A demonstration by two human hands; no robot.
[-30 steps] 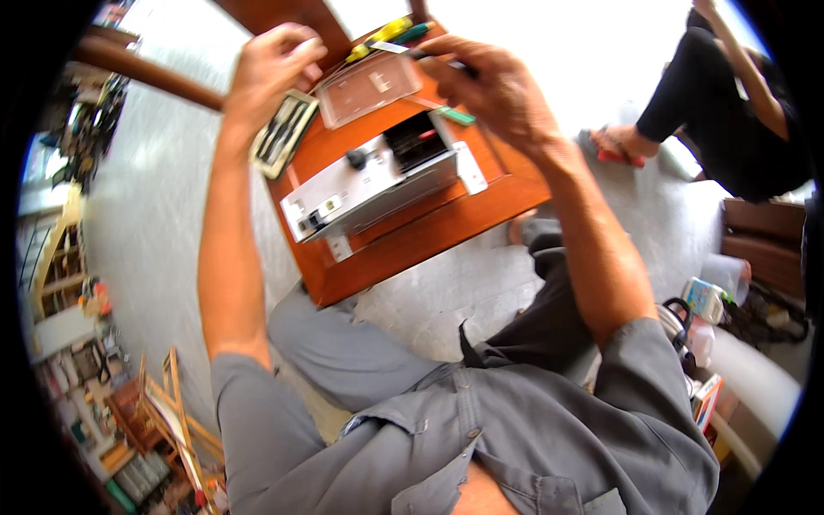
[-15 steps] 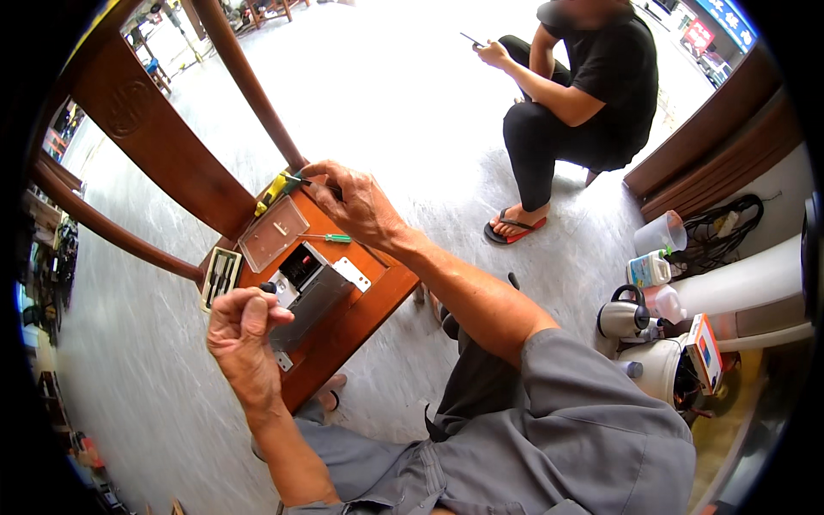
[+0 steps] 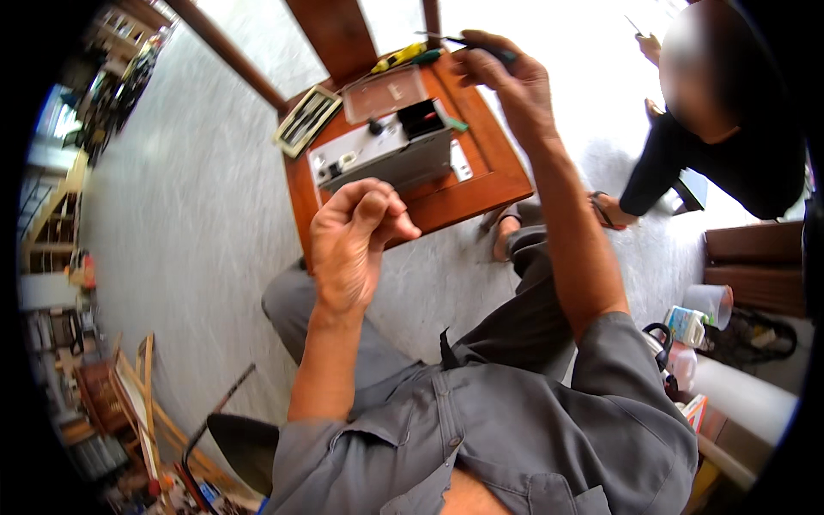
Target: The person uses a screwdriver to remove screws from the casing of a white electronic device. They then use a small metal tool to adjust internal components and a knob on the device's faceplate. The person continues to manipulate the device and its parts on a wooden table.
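Observation:
My right hand (image 3: 511, 81) is closed around a small screwdriver (image 3: 486, 50) with a dark handle, its thin shaft pointing left, above the right side of a wooden chair seat (image 3: 493, 176). My left hand (image 3: 356, 245) is held nearer to me, thumb and fingertips pressed together; anything between them is too small or hidden to make out. Beyond it, on the seat, stands a grey metal box (image 3: 412, 163) with a black knob (image 3: 375, 127) on its top and a dark opening at its right end. A white bracket plate (image 3: 461, 160) shows at its right side.
Behind the box lie a clear plastic lid (image 3: 378, 96), a tray of small screwdrivers (image 3: 302, 124), a yellow-handled tool (image 3: 400, 57) and a green-handled screwdriver (image 3: 457, 124). A person in black (image 3: 730, 154) crouches at the right. Containers (image 3: 687, 326) stand at lower right; wood pieces (image 3: 142, 403) at lower left.
My view has swung, so the chair and box appear higher and further right. My right hand has lifted the small screwdriver away from the seat's far corner. My left hand stays pinched.

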